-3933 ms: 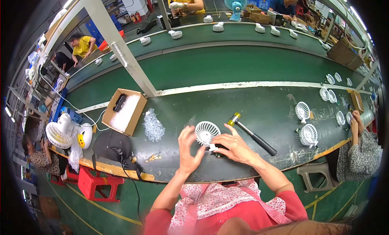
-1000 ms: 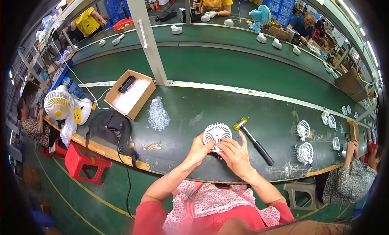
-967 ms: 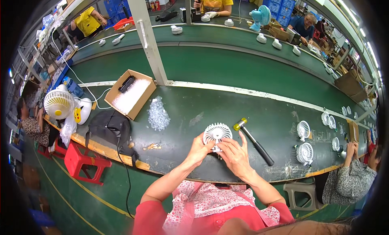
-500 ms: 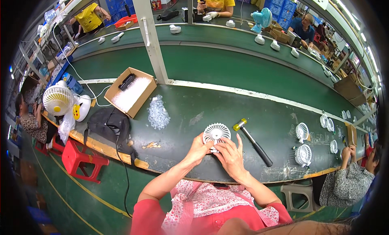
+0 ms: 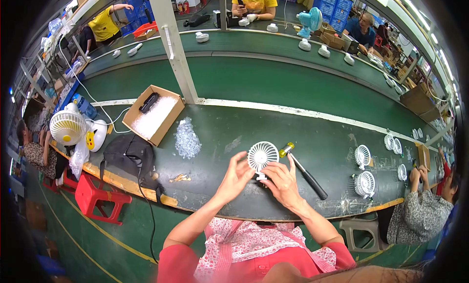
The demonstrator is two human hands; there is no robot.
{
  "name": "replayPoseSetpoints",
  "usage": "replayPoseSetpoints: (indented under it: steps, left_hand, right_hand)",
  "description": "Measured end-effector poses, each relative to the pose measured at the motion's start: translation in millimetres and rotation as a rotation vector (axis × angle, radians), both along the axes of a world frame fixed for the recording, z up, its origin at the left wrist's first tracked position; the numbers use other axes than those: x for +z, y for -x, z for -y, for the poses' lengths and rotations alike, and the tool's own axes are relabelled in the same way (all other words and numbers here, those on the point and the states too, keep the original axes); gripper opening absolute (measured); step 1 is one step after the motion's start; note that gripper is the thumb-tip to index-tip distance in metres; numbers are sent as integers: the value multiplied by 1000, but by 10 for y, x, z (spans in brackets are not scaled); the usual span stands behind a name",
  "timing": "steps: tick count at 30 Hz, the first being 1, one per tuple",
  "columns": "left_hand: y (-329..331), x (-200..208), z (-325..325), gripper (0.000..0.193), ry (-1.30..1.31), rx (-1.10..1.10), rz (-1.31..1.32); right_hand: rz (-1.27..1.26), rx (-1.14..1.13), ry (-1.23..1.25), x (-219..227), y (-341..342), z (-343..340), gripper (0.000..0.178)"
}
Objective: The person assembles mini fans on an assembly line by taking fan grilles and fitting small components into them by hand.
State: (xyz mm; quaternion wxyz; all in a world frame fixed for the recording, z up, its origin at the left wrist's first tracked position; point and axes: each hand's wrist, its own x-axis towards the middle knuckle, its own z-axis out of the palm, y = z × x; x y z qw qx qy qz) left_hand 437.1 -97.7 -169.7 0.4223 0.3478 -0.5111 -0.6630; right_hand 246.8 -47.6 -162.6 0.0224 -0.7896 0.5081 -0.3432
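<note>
A small white fan head (image 5: 263, 156) with a slatted round grille faces up in front of me, its short stub pointing toward me. My right hand (image 5: 282, 183) grips it by the lower right side near the stub. Just left of it, my left hand (image 5: 236, 177) has its fingers apart and holds nothing. A hammer with a yellow head (image 5: 287, 149) and black handle lies on the table right behind my right hand. A heap of small clear plastic pieces (image 5: 187, 139) rests on the dark green table (image 5: 220, 185), farther left.
A cardboard box (image 5: 166, 122) holds more clear pieces and a black object. A black bag (image 5: 128, 153), a desk fan (image 5: 68, 127) and a red stool (image 5: 100, 197) are at left. Several white fan heads (image 5: 364, 184) lie at right, near a seated co-worker (image 5: 420, 209). Beyond runs a green conveyor (image 5: 254, 78).
My left hand has let go of the fan head and opened, moving slightly left. The right hand keeps hold of the fan head, whose stub now shows.
</note>
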Motion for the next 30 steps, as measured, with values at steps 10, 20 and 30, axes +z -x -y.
replayPoseSetpoints:
  steps: [10,20,30]
  left_hand:
    - [-87,93,65,23,1415,195,729]
    - [-54,-37,30,31,1354,7,599]
    - [-3,-77,-54,65,-163,-79,-467]
  right_hand:
    - [172,250,-187,200,160,79,34]
    - [173,320,-293,154,184,66,34]
    - [382,293,-182,81,61,54,30]
